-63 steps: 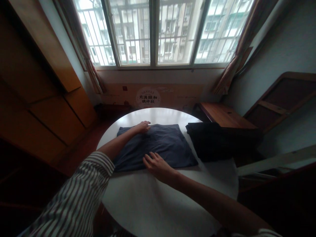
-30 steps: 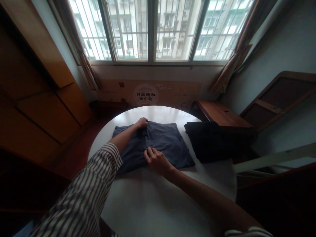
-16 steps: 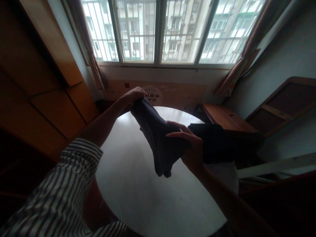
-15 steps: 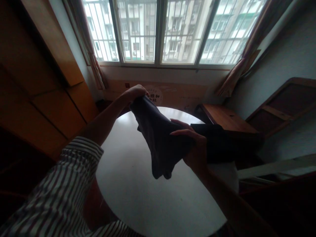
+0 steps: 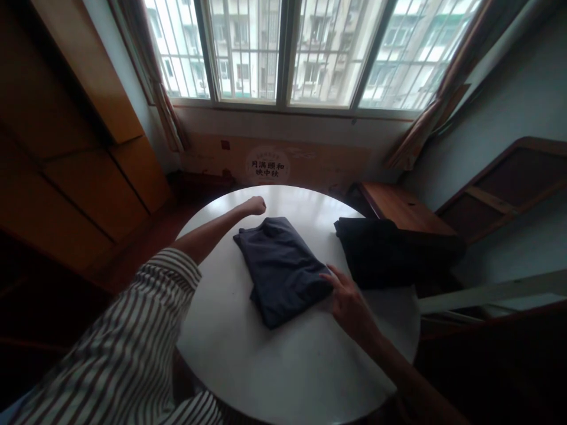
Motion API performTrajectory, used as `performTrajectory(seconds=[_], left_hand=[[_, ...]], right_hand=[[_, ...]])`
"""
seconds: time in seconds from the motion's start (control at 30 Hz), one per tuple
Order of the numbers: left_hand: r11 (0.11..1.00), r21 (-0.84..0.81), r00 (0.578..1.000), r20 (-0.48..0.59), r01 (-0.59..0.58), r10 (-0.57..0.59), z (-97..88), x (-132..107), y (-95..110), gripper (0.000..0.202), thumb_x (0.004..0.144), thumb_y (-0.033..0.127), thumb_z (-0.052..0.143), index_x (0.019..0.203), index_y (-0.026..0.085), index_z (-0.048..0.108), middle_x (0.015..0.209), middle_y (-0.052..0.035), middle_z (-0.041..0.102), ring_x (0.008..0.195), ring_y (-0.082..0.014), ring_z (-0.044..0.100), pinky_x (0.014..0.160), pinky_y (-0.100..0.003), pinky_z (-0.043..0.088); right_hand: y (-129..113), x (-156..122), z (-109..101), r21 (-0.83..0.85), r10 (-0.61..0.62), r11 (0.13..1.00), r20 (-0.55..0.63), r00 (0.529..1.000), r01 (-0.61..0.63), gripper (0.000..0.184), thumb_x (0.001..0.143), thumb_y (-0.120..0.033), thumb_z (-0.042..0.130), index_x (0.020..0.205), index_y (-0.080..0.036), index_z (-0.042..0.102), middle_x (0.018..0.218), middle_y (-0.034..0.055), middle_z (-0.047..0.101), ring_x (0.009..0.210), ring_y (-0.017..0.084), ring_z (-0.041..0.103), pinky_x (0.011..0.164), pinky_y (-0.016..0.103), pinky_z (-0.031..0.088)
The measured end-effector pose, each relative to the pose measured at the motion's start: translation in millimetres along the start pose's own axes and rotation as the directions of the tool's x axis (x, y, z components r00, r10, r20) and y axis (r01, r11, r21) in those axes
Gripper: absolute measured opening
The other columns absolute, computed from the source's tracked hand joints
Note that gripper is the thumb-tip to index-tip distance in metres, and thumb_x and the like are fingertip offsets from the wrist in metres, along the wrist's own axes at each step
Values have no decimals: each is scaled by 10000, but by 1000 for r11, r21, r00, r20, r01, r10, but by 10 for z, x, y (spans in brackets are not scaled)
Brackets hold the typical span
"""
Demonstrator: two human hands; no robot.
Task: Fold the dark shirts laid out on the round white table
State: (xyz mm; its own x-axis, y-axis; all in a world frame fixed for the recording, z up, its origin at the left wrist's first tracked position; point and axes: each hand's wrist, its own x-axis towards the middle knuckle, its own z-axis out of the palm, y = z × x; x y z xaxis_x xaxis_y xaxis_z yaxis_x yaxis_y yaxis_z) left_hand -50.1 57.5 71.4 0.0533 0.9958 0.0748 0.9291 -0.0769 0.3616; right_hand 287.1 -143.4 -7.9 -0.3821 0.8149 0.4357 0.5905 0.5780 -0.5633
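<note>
A folded dark blue-grey garment [image 5: 286, 271] lies flat on the round white table [image 5: 283, 372]; its exact kind does not show. My left hand [image 5: 254, 205] is closed in a fist just beyond the garment's far left edge, apart from the cloth, with nothing visible in it. At the garment's right corner, my right hand [image 5: 349, 301] has its fingers over the edge and grips the cloth there; the thumb is hard to make out. To the right of that hand lies a black folded cloth pile [image 5: 376, 254], partly over the table's edge.
A brown wooden desk [image 5: 398, 203] stands behind the table on the right. Wooden cabinets [image 5: 88, 195] line the left side. A large cardboard box [image 5: 319, 162] with printed characters leans under the barred window [image 5: 283, 53].
The garment, held up bunched between both hands before, now lies flat on the table. My left hand has let go of it and come down; my right hand has lowered with its corner.
</note>
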Motion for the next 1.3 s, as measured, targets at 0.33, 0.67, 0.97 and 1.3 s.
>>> performTrajectory(seconds=[0.33,0.67,0.97,1.3], left_hand=[[999,35,997,78,-6,3,155,-933,-746,372,868,437,552,958,142,760,938,-101,747,848,-213,683,776,-253,503],[974,-182,991,19,133,-132,78,-989,-876,403,878,434,462,723,134,683,676,-37,659,652,-164,605,584,-236,446],[993,105,995,-84,59,-50,146,-1050,-512,313,922,324,509,1081,128,693,1086,-144,689,1066,-279,621,937,-359,469],[894,93,890,190,-438,415,892,-721,235,548,1045,439,268,1556,242,278,1626,-57,236,1513,-242,132,1215,-482,113]], right_hand=[[-361,152,165,-141,-467,760,561,684,635,472,874,-55,541,1331,-162,598,1385,159,582,1322,323,486,1090,592,397],[-214,160,46,-73,-576,726,480,662,684,422,916,-24,452,1264,-167,644,1240,149,677,1161,244,621,1013,479,499],[-439,400,-53,19,-507,836,410,758,549,266,986,-277,490,1150,-171,671,1201,126,687,1157,219,623,1086,459,429],[152,738,363,-371,-88,879,490,867,299,607,1009,-495,409,1551,-239,310,1631,71,221,1476,376,209,1136,611,283]])
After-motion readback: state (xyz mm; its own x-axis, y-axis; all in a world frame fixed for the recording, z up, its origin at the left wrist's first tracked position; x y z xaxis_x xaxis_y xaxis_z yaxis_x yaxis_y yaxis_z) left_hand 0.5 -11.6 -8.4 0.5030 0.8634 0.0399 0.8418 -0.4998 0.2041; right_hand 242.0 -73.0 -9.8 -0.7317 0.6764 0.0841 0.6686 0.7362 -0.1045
